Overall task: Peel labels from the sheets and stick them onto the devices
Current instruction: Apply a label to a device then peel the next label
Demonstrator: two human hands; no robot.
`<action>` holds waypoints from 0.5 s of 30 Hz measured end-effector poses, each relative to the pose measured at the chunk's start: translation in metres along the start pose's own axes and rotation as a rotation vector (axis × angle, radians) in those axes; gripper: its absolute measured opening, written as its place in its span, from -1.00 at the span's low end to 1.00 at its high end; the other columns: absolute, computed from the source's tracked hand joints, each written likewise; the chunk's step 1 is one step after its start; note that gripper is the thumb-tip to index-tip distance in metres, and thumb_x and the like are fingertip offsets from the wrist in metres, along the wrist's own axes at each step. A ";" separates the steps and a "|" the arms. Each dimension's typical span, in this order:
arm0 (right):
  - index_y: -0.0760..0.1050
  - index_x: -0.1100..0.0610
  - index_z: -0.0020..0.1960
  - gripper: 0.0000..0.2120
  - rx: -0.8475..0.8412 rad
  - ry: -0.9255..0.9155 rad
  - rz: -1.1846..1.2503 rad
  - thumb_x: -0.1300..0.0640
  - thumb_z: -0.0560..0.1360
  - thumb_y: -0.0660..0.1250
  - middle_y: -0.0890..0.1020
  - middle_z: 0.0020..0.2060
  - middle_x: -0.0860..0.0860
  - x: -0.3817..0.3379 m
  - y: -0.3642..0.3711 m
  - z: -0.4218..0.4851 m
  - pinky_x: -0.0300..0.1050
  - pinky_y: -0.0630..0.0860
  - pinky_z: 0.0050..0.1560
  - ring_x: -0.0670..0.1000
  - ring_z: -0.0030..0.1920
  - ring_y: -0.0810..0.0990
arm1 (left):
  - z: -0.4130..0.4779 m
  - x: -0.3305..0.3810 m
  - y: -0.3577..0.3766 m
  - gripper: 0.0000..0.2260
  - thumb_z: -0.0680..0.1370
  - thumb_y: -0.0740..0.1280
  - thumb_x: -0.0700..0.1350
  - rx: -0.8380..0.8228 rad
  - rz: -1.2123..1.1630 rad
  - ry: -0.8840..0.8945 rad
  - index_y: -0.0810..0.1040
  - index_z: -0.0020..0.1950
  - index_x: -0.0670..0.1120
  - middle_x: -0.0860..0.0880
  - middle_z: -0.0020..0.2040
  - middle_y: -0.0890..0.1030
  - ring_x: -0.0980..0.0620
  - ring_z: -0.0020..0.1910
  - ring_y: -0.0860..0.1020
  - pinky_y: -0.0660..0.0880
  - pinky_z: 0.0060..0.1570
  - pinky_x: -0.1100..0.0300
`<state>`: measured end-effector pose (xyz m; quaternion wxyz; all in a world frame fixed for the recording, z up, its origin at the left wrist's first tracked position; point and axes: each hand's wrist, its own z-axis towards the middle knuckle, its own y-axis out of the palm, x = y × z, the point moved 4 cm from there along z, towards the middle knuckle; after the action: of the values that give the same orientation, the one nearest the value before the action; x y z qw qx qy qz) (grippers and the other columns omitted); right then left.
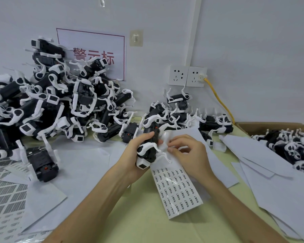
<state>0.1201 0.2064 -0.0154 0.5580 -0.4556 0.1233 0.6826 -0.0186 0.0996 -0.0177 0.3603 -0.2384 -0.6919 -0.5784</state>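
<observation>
- The label sheet (pixel 176 192) lies mid-bench toward the front edge. Its upper end curls up to the hands.
- The device (pixel 148 151), black with white arms, is held above that curled end. The left hand (pixel 134 156) has its fingers wrapped round the body.
- The right hand (pixel 191 156) has thumb and forefinger pressed together, pinching the sheet's curled end. Whether a label is already lifted is too small to tell.
- Advice: lift one label by a corner only, and turn the device so the target face is toward the right hand. Lay one edge down first, then smooth outward.
- The bench (pixel 147 228) has a pale green top.
- A big pile of devices (pixel 51 106) fills the back left corner, and a smaller heap (pixel 182 116) sits at the back edge.
- A cardboard box (pixel 263 126) at the right edge holds more devices.
- White sheets (pixel 263 165) spread along the right side.
- On the grey-white wall behind are a red-lettered sign (pixel 95 44), two sockets (pixel 187 76) and a yellow cable (pixel 219 100).
</observation>
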 end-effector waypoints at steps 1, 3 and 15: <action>0.70 0.02 -0.17 -0.81 0.010 -0.003 0.009 0.31 0.44 0.55 0.68 -0.07 -0.22 0.000 -0.001 0.000 -0.30 0.54 -0.10 -0.11 -0.13 0.67 | 0.000 0.000 0.001 -0.79 0.48 0.45 -0.04 -0.006 0.000 0.004 0.77 0.02 -0.10 -0.08 0.00 0.72 0.00 -0.07 0.71 0.64 -0.06 0.18; 0.71 0.08 -0.17 -0.84 0.025 -0.015 0.023 0.33 0.43 0.55 0.68 -0.08 -0.21 0.000 -0.002 0.000 -0.27 0.57 -0.08 -0.11 -0.13 0.67 | 0.001 0.001 0.001 -0.79 0.47 0.46 -0.03 -0.003 0.016 0.015 0.77 0.02 -0.09 -0.08 0.00 0.73 0.02 -0.08 0.71 0.64 -0.07 0.18; 0.65 0.07 -0.11 -0.85 0.025 -0.044 -0.045 0.30 0.48 0.51 0.68 -0.05 -0.15 0.003 0.001 -0.001 -0.33 0.54 -0.05 -0.11 -0.10 0.66 | 0.000 0.000 0.003 -0.80 0.49 0.45 -0.04 0.054 0.007 0.060 0.75 0.05 -0.09 -0.07 -0.02 0.70 0.02 -0.14 0.68 0.54 0.05 0.12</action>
<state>0.1201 0.2071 -0.0182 0.5815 -0.4359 0.1094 0.6782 -0.0168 0.1006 -0.0160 0.3892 -0.2136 -0.6955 -0.5650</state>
